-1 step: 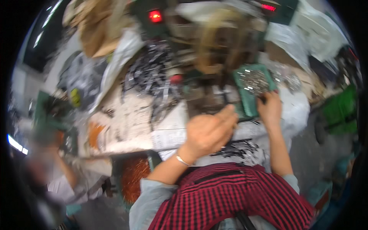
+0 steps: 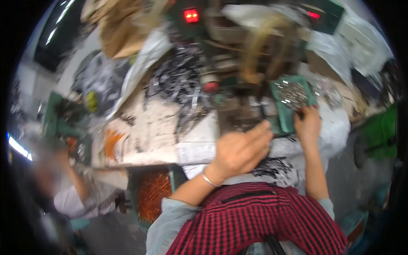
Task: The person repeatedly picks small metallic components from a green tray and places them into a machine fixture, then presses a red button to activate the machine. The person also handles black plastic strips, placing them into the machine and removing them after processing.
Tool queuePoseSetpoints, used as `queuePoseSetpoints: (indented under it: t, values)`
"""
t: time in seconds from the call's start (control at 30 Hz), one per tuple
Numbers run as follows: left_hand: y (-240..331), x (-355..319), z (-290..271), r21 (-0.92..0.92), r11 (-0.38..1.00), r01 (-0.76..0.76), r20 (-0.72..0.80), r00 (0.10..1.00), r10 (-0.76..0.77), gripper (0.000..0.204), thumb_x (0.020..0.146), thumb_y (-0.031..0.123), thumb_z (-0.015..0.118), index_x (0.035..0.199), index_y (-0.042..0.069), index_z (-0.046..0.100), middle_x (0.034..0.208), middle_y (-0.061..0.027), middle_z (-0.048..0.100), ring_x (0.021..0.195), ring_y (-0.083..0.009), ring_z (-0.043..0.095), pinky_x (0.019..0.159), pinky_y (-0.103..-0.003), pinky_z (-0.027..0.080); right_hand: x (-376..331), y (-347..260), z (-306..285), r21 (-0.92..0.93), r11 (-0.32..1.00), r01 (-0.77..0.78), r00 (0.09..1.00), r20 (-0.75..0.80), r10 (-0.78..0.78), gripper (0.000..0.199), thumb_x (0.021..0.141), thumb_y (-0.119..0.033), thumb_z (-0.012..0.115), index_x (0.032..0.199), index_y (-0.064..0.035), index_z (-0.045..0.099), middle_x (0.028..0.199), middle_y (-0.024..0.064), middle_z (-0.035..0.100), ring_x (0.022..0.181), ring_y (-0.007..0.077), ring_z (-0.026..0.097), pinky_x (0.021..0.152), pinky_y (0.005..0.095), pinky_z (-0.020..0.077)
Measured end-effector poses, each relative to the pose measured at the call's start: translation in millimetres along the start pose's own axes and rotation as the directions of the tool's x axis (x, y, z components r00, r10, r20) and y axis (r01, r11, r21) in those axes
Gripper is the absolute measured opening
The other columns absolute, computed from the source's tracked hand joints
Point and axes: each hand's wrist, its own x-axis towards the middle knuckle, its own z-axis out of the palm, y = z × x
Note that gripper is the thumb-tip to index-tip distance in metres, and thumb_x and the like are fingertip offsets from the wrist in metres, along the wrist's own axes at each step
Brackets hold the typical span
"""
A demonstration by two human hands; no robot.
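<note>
A green tray (image 2: 284,123) sits on the counter (image 2: 148,131) at about one o'clock from the middle of the view, tilted a little, its flat bed heaped with small shiny metal pieces (image 2: 291,94) that catch the light as short bright strokes. The right hand (image 2: 307,124) rests at the tray's near edge, at its five o'clock corner, fingers curled down onto the rim; whether they pinch any of the metal pieces cannot be told, since the blur hides the fingertips. The left hand (image 2: 241,149) lies just beside the tray at its eight o'clock, palm down, fingers held together and pointing toward the tray, almost straight; nothing is seen in its grasp. A thin bracelet (image 2: 209,180) circles that wrist.

At eleven o'clock from the left hand a tangled pile of dark metal strips (image 2: 180,83) spreads over the counter. Below the counter's near edge, at eight o'clock, an open bin holds orange-coloured scrap (image 2: 152,193). A red lamp (image 2: 191,15) glows at twelve o'clock on a dark machine. White sacking (image 2: 335,123) lies under and beside the tray at three o'clock.

The whole picture is smeared by motion, so the shapes of the metal pieces stay unclear. Another person (image 2: 63,187) at nine o'clock is only a blur. The red checked garment (image 2: 255,225) fills the lower edge.
</note>
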Motion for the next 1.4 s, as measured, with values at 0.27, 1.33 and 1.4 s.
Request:
queuePoseSetpoints:
  t: [0.27,1.33,1.4]
  values:
    - [-175.6,-70.3,-138.3,0.533,0.655,0.535,-0.372,0.844,-0.387,0.009,0.093,0.013,0.071,0.099,0.007,0.073,0.097,-0.0103,0.073,0.086,-0.0290,0.068,0.076,-0.038,0.052,-11.9,6.0,-18.6,0.400,0.892,-0.210,0.976,0.029,0.216,0.012,0.097,-0.006,0.065,0.108,-0.0011,0.066,0.091,0.0093,0.070,0.082,0.0157,0.066,0.075,0.0299,0.0507]
    - [-98.0,-67.1,-64.2,-0.843,0.155,0.516,0.004,0.294,-0.956,0.010,0.101,0.011,0.066,0.105,0.004,0.060,0.096,-0.0122,0.071,0.072,-0.0185,0.068,0.056,-0.025,0.051,20.4,-124.6,-25.9,0.942,0.315,-0.116,0.992,0.095,0.080,0.046,0.087,0.002,0.075,0.130,0.0036,0.058,0.107,0.0096,0.072,0.099,0.0131,0.067,0.092,0.0275,0.0513]
    - [-68.0,-16.9,-65.7,-0.899,0.288,0.330,-0.097,0.493,-0.865,0.013,0.103,0.013,0.064,0.106,0.001,0.059,0.096,-0.0157,0.071,0.071,-0.0212,0.070,0.055,-0.026,0.052,22.2,-129.8,-29.2,0.955,0.258,-0.143,0.988,0.125,0.086,0.050,0.087,0.001,0.075,0.134,0.0037,0.056,0.109,0.0106,0.072,0.101,0.0130,0.068,0.093,0.0279,0.0516]
